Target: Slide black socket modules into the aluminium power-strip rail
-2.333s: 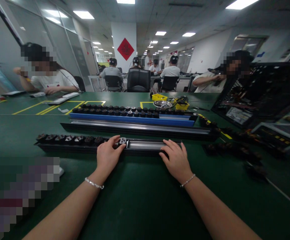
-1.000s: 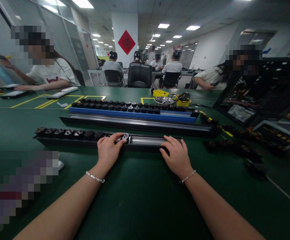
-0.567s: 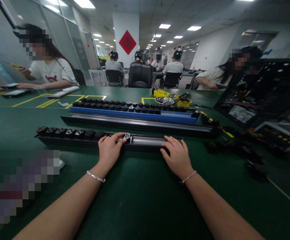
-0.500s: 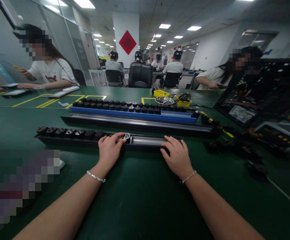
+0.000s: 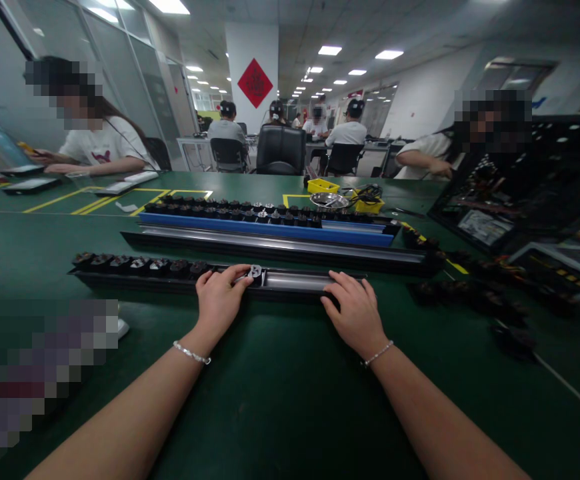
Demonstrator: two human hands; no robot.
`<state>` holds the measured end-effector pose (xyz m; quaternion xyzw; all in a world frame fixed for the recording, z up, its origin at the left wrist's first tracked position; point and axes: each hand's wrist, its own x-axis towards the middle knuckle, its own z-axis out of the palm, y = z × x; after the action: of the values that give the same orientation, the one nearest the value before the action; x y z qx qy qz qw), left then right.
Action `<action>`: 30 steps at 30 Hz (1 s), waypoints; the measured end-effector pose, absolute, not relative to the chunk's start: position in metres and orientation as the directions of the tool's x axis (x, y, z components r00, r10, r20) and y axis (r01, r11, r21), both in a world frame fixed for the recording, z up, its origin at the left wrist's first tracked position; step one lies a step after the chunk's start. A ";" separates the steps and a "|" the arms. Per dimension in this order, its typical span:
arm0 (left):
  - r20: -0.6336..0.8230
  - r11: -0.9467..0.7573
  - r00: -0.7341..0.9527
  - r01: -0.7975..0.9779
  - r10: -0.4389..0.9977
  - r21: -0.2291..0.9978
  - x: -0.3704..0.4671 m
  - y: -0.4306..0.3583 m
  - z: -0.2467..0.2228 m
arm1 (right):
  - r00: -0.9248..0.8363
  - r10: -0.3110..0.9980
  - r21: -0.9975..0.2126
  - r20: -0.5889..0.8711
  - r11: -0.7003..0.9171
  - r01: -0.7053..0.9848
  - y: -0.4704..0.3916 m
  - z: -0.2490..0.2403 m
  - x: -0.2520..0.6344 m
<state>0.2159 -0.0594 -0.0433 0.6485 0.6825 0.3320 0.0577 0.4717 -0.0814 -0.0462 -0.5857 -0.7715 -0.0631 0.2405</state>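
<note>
In front of me lies a long black channel (image 5: 290,293) with a bare metallic inner floor on its right part. Its left part holds a row of black socket modules (image 5: 140,265). My left hand (image 5: 220,297) is closed at the row's right end, thumb and fingers around a small module with a light grey face (image 5: 255,272); the fingers hide part of it. Toward the channel's right end, my right hand (image 5: 353,307) grips its walls, fingers over the far edge and thumb on the near side.
Behind lie another black channel (image 5: 280,248) and a blue one (image 5: 265,228) with rows of modules. Beyond are a metal dish (image 5: 329,201) and a yellow bin (image 5: 323,186). Loose dark parts (image 5: 470,297) and a large black case (image 5: 515,180) stand right. Co-workers sit across the table.
Both my hands and the channel stay practically still. The co-worker at the left lowers a hand slightly, and the one at the right shifts a little.
</note>
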 end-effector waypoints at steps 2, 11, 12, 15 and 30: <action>0.356 -0.062 -0.153 0.849 0.922 0.525 0.216 -0.060 -0.043 | -0.201 0.872 -0.183 0.446 0.308 0.933 -0.081 -0.046 0.472; 0.364 -0.062 -0.138 0.871 0.921 0.487 0.218 -0.062 -0.040 | -0.207 0.867 -0.189 0.453 0.320 0.928 -0.082 -0.045 0.472; 0.362 -0.059 -0.140 0.872 0.922 0.486 0.218 -0.062 -0.040 | -0.206 0.867 -0.189 0.453 0.319 0.929 -0.082 -0.045 0.472; 0.356 -0.055 -0.139 0.873 0.924 0.484 0.219 -0.062 -0.039 | -0.206 0.871 -0.192 0.447 0.318 0.928 -0.082 -0.045 0.472; 0.369 -0.055 -0.145 0.875 0.918 0.481 0.221 -0.064 -0.039 | -0.204 0.870 -0.201 0.448 0.320 0.926 -0.082 -0.045 0.472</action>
<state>0.2208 -0.0642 -0.0388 0.6529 0.6865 0.3182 0.0341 0.4719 -0.0820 -0.0452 -0.5803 -0.7738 -0.0560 0.2477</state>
